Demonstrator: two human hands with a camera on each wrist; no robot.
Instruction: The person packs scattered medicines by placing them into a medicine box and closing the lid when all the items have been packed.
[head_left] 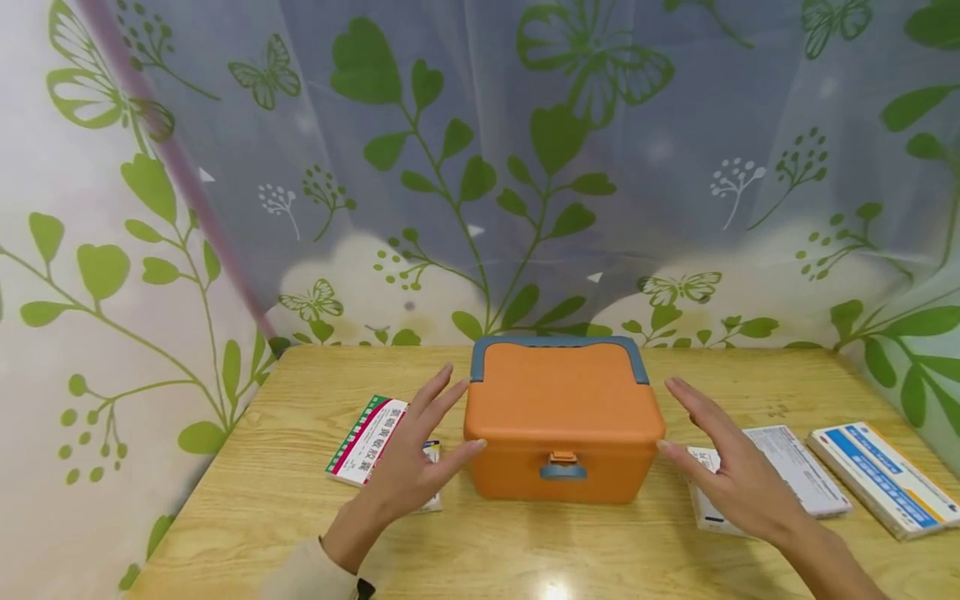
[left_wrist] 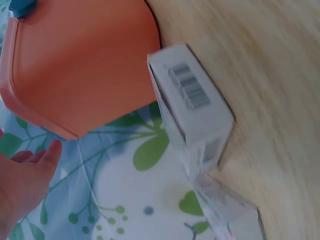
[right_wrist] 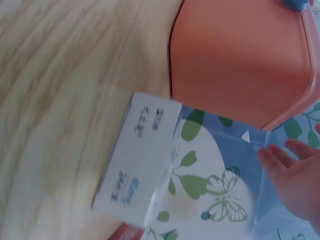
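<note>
An orange storage box (head_left: pixel 562 400) with a blue-grey handle round its lid stands on the table, its lid down and its front latch (head_left: pixel 563 468) in place. My left hand (head_left: pixel 411 454), fingers spread, is beside the box's left side, over small medicine boxes. On the right side my right hand (head_left: pixel 738 475) is held with fingers extended toward the box, above a white medicine box (head_left: pixel 801 471). Neither hand holds anything. In the left wrist view a white carton with a barcode (left_wrist: pixel 192 95) lies near the orange box.
A green, white and red medicine box (head_left: pixel 360 450) lies at the left, partly behind my left hand. Farther right is a blue and white medicine box (head_left: pixel 881 475). A curtain (head_left: pixel 480 192) with leaves and butterflies hangs behind the wooden table (head_left: pixel 300 533).
</note>
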